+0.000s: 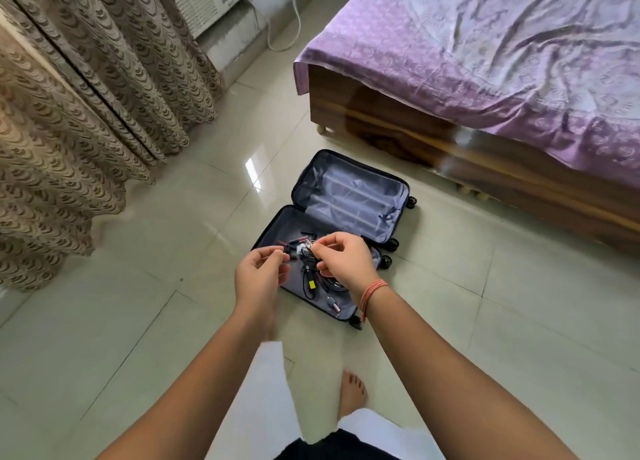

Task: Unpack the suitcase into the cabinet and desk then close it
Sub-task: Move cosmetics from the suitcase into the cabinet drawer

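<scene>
Floor (138,321): glossy pale tile, hard.

Left hand (259,272): thumb and forefinger pinch a tiny piece (277,250), too small to identify; the other fingers are curled.

Right hand (341,257): fingertips pinch a small glinting object (306,248).

Risk: both holds are fingertip-only, high above tile. A slip would likely bounce either piece away, perhaps under the bed (485,61).

Black cables (310,283) lie tangled below. I cannot tell whether one hangs from my right hand; if so, lifting could drag others out.

Suitcase (353,196): open flat on the floor near the bed, dark shell, slick ribbed grey lining.

Bed: wood frame, wrinkled purple sheet.
</scene>
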Tool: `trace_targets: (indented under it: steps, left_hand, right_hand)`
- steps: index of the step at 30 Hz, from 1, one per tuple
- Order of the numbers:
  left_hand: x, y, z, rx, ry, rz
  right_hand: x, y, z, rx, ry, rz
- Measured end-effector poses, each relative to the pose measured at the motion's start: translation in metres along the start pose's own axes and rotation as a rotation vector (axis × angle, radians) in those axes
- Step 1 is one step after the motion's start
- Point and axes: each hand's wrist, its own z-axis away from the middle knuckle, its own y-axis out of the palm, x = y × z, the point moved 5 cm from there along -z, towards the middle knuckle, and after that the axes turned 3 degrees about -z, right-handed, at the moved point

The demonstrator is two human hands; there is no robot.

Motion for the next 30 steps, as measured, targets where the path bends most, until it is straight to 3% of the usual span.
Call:
trace_targets:
  steps: [6,13,22,26,30]
  left_hand:
    - [-0.011,-0.006,-0.127,0.12,-0.101,-0.179]
    - [0.013,-0.04,-0.267,0.09,-0.188,-0.26]
    - [0.207,-0.04,-0.448,0.043,-0.293,-0.307]
    - [0.297,-0.033,-0.518,0.049,-0.264,-0.332]
    - [0.354,-0.039,-0.578,0.005,-0.179,-0.263]
  right_hand:
    - [0.0,0.046,-0.099,-0.067,0.123,0.023]
    - [-0.049,0.106,-0.214,-0.098,0.257,0.034]
    - [-0.281,0.196,-0.372,0.093,0.369,0.211]
    - [-0.382,0.236,-0.437,0.213,0.262,0.518]
    - [-0.452,0.293,-0.487,0.324,-0.007,0.874]
